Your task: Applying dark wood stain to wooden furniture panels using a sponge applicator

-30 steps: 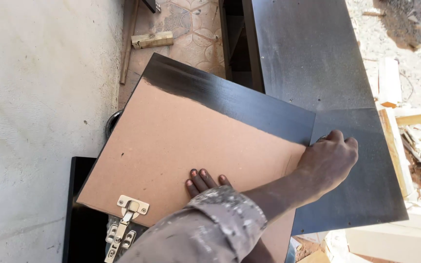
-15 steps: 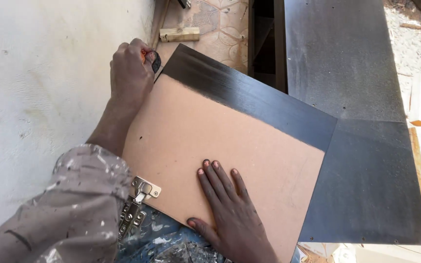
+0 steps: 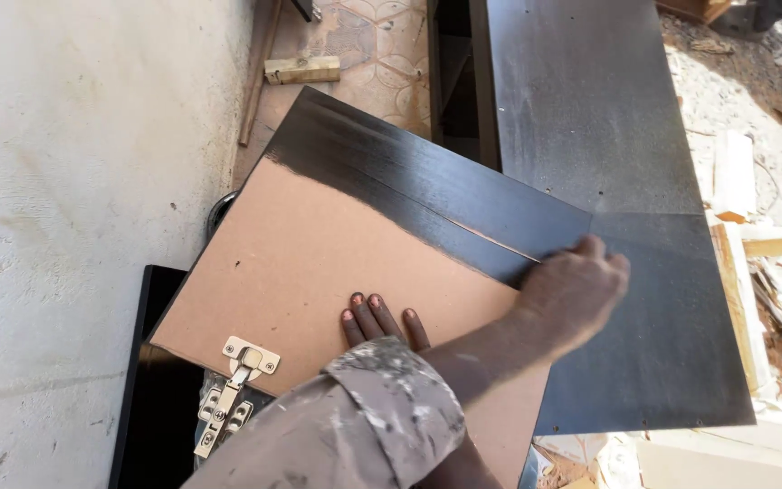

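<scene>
Rough pale concrete (image 3: 74,181) fills the left side of the view, and a strip of patterned floor tiles (image 3: 373,45) runs beside it, with a small block of wood (image 3: 300,70) lying there. On the right the ground is sandy and covered with rubble and offcuts of light timber (image 3: 776,244). Between these, a large dark cabinet top (image 3: 590,109) reaches toward the far end.

A brown fibreboard panel (image 3: 319,263) lies tilted across the dark furniture, its far part painted black in a wide band (image 3: 427,186). A metal hinge (image 3: 248,358) is fixed at its near left corner, and a second hinge (image 3: 219,421) shows just below it, on a dark piece under the panel.

The left hand (image 3: 572,294) crosses over the body and lies at the right edge of the panel, where the brown part meets the black band. It is blurred, so one cannot tell whether its fingers grip something or only press. Its sleeve (image 3: 364,426) is grey and spotted with paint. The right hand (image 3: 377,321) is mostly hidden under this arm; three fingertips lie flat and spread on the brown surface, holding nothing.
</scene>
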